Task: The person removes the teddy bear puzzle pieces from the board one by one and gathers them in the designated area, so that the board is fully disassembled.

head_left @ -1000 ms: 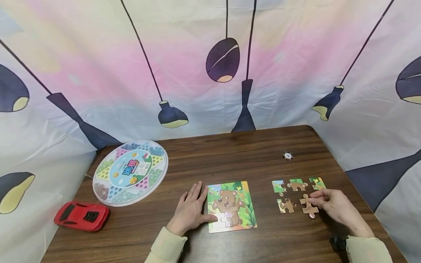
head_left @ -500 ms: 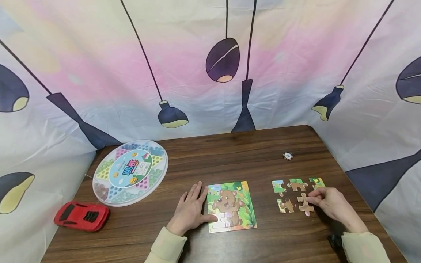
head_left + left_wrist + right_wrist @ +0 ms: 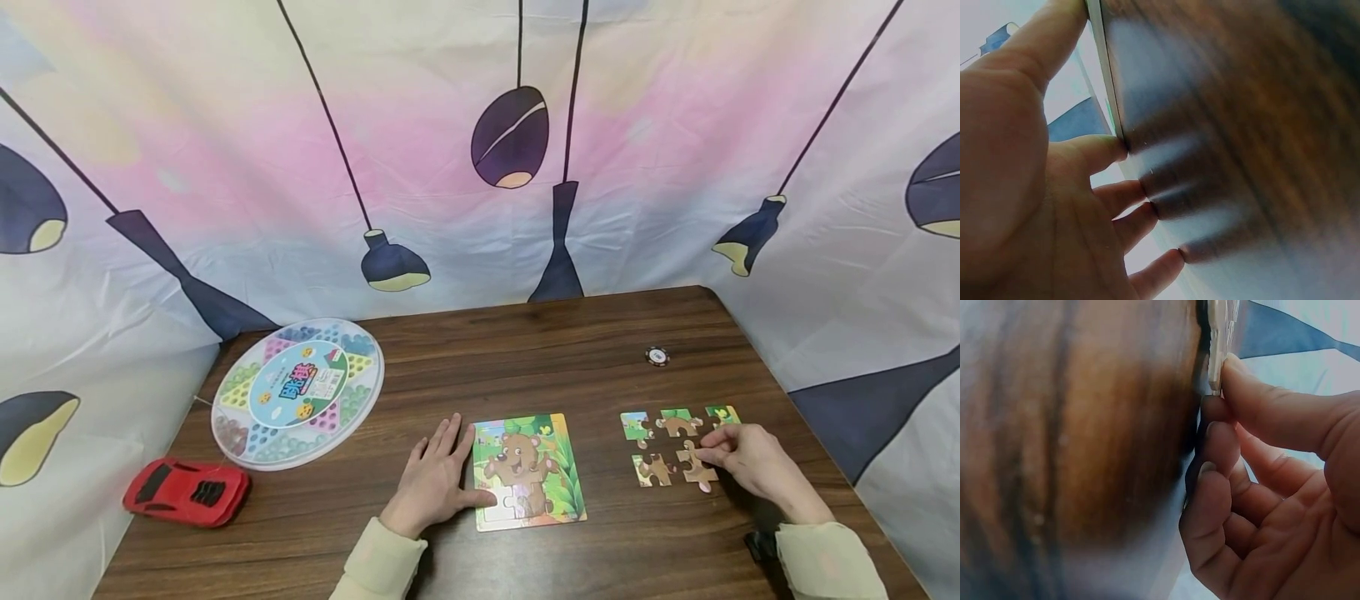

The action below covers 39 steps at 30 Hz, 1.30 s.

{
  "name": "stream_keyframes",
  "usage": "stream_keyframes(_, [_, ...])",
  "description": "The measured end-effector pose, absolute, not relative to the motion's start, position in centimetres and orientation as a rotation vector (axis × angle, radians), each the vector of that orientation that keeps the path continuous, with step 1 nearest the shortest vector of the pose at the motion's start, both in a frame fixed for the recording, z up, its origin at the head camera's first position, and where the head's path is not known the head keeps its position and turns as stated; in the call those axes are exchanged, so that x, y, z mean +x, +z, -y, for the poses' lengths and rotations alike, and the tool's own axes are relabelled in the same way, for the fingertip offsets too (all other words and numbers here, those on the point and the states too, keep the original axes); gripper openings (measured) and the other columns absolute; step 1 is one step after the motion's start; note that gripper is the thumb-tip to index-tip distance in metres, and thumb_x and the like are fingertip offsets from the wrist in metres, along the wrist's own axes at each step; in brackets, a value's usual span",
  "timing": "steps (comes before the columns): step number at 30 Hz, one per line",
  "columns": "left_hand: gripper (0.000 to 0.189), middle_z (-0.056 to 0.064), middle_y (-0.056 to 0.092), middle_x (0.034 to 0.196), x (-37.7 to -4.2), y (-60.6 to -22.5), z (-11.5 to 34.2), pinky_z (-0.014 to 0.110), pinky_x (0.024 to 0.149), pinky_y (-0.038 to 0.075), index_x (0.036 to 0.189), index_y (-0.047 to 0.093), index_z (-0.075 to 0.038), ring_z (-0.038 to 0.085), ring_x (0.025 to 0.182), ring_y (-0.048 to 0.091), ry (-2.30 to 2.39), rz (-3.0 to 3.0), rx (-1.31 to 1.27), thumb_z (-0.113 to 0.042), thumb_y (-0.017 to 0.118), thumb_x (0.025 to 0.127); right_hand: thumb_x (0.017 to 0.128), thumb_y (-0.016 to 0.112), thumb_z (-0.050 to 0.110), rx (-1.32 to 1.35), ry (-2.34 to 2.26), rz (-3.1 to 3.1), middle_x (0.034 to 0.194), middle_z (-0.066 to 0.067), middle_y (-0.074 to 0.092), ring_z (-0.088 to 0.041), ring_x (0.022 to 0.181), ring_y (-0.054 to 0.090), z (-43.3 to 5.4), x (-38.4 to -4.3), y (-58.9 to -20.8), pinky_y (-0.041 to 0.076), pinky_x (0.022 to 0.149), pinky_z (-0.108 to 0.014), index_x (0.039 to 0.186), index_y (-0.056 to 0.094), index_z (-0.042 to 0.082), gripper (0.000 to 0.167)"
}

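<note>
My left hand (image 3: 437, 479) lies with its fingers straight beside a square bear puzzle (image 3: 566, 475); its thumb rests on the puzzle's lower left, where a pale piece-shaped gap shows. Its fingertips touch the table in the left wrist view. On the right, my right hand (image 3: 761, 467) pinches a brown puzzle piece (image 3: 693, 467) between thumb and forefinger, the other fingers curled under. In the right wrist view the piece's edge (image 3: 1215, 350) stands at those fingertips, close over the table. Several loose pieces lie around it, among them a bear piece (image 3: 678, 425) and a left-hand piece (image 3: 648, 471).
A round Chinese checkers set (image 3: 258, 446) lies at the back left, with a red toy car (image 3: 186, 493) in front of it. A poker chip (image 3: 657, 356) is behind the loose pieces. A printed cloth (image 3: 450, 167) hangs around the wooden table (image 3: 480, 350).
My right hand has moved slightly left with the puzzle piece, bringing it in beside the loose pieces, then nearly stopped. My left hand and the bear puzzle have stayed in place.
</note>
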<state>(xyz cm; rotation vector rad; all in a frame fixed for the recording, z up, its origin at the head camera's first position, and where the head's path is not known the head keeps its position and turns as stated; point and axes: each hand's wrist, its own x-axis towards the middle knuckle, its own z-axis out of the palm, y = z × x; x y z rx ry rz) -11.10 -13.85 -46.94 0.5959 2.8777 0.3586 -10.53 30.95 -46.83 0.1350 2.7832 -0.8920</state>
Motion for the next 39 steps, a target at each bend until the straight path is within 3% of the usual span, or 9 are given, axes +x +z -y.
stream_keyframes(19, [0.103, 0.021, 0.021, 0.157, -11.1, -46.9, 13.9, 0.059, 0.108, 0.027, 0.151, 0.035, -0.005, 0.036, 0.145, 0.021, 0.35, -2.872, 0.589, -0.066, 0.068, 0.075, 0.086, 0.075, 0.029, 0.15, -0.863, -2.812, 0.077, 0.001, 0.063, -0.013, 0.068, 0.056, -30.4, -10.5, -46.9, 0.046, 0.064, -0.034, 0.091, 0.066, 0.003, 0.028])
stream_keyframes(26, [0.103, 0.021, 0.021, 0.158, -11.1, -46.9, 13.9, 0.058, 0.108, 0.027, 0.151, 0.035, -0.005, 0.035, 0.145, 0.02, 0.356, -2.864, 0.585, -0.066, 0.068, 0.076, 0.086, 0.075, 0.024, 0.142, -0.829, -2.85, 0.073, 0.001, 0.062, -0.014, 0.064, 0.052, -29.8, -10.4, -46.7, 0.043, 0.06, -0.033, 0.089, 0.065, 0.002, 0.024])
stream_keyframes(33, [0.103, 0.021, 0.02, 0.158, -11.0, -46.9, 13.8, 0.06, 0.108, 0.026, 0.151, 0.035, -0.005, 0.036, 0.145, 0.02, 0.382, -2.859, 0.582, -0.066, 0.068, 0.075, 0.094, 0.066, 0.023, 0.115, -0.833, -2.829, 0.072, 0.0, 0.06, -0.018, 0.058, 0.046, -29.3, -10.0, -45.8, 0.036, 0.053, -0.032, 0.093, 0.067, 0.005, 0.018])
stream_keyframes(39, [0.103, 0.021, 0.02, 0.158, -11.1, -46.9, 13.8, 0.059, 0.108, 0.025, 0.151, 0.035, -0.005, 0.036, 0.145, 0.019, 0.384, -2.867, 0.578, -0.066, 0.068, 0.075, 0.094, 0.066, 0.022, -0.039, -0.931, -2.85, 0.074, 0.0, 0.06, -0.013, 0.055, 0.05, -26.2, -10.1, -44.3, 0.041, 0.048, -0.03, 0.097, 0.065, 0.004, 0.019])
